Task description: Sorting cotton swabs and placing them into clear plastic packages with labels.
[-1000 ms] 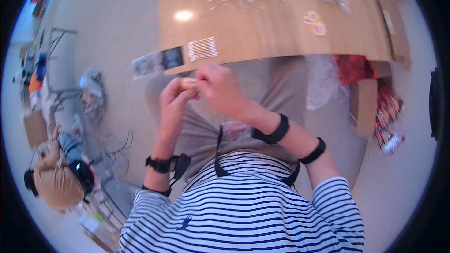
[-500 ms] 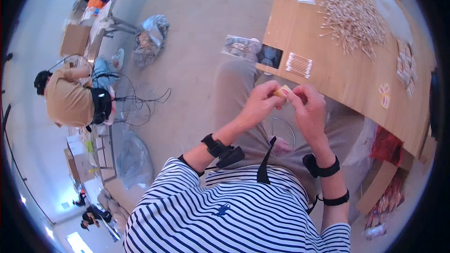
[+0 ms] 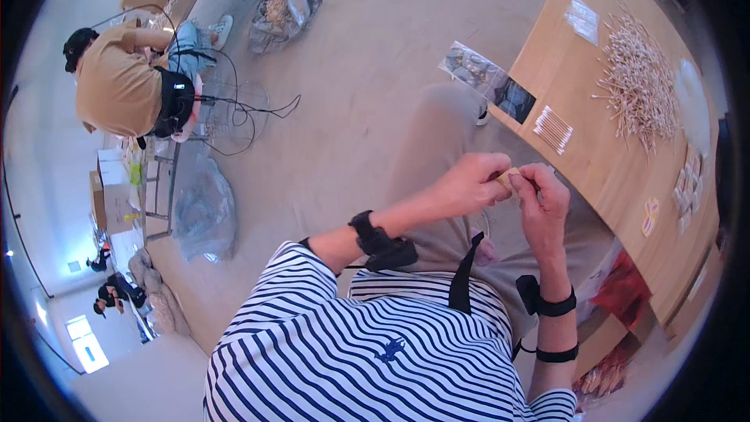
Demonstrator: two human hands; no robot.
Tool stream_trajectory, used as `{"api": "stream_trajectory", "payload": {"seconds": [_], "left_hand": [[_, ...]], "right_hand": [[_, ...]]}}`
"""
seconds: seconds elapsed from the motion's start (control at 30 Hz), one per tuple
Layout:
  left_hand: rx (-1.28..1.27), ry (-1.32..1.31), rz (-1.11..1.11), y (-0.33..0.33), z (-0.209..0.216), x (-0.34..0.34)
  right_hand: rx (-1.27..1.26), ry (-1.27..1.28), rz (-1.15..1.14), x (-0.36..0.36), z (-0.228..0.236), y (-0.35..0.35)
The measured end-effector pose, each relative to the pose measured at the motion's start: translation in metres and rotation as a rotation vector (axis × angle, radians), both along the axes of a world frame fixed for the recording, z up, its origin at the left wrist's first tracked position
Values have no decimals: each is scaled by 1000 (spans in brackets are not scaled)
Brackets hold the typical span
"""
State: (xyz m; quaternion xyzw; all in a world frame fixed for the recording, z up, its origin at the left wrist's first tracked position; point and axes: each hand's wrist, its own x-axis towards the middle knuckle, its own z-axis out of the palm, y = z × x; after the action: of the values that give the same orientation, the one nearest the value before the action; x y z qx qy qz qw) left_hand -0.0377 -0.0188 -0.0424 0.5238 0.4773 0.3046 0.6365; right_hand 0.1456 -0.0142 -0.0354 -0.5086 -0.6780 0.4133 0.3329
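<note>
My left hand (image 3: 486, 180) and my right hand (image 3: 544, 197) meet above my lap, close to the table's near edge. Both are closed, pinching a small yellowish paper label (image 3: 508, 177) between the fingertips; the fingers cover part of it. Just beyond them, a neat row of cotton swabs (image 3: 553, 130) lies side by side at the table's edge. Farther back on the tabletop is a large loose heap of cotton swabs (image 3: 642, 82). A few yellow, white and red labels (image 3: 650, 216) rest to the right of my hands.
Small clear plastic bags (image 3: 582, 20) lie on the wooden table (image 3: 617, 180), with packed swab bundles (image 3: 689, 180) and a big clear bag (image 3: 692, 105) toward its far right. A dark-and-grey printed sheet (image 3: 516, 101) overhangs the edge. A seated person (image 3: 121, 82) works at the left.
The view has turned, so the table and swabs appear farther right and lower. Both hands still pinch the paper label, and its red mark no longer shows.
</note>
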Motion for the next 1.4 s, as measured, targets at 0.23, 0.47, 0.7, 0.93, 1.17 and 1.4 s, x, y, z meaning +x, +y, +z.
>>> {"api": "stream_trajectory", "payload": {"seconds": [0.23, 0.47, 0.7, 0.93, 1.17, 1.4], "left_hand": [[71, 347, 667, -32, 13, -171], [392, 468, 818, -50, 14, -202], [701, 573, 666, -36, 19, -167], [588, 344, 443, -36, 25, -121], [27, -303, 205, -11, 19, -87], [6, -276, 450, -2, -18, -114]], "right_hand": [[-218, 92, -249, 31, 3, 13], [-204, 174, -384, 38, 3, 21], [-190, 155, -423, 44, 5, 15], [-229, 177, -420, 26, 11, 13], [-108, 198, -115, -68, 18, 10], [5, 93, -32, -69, 15, 9]]}}
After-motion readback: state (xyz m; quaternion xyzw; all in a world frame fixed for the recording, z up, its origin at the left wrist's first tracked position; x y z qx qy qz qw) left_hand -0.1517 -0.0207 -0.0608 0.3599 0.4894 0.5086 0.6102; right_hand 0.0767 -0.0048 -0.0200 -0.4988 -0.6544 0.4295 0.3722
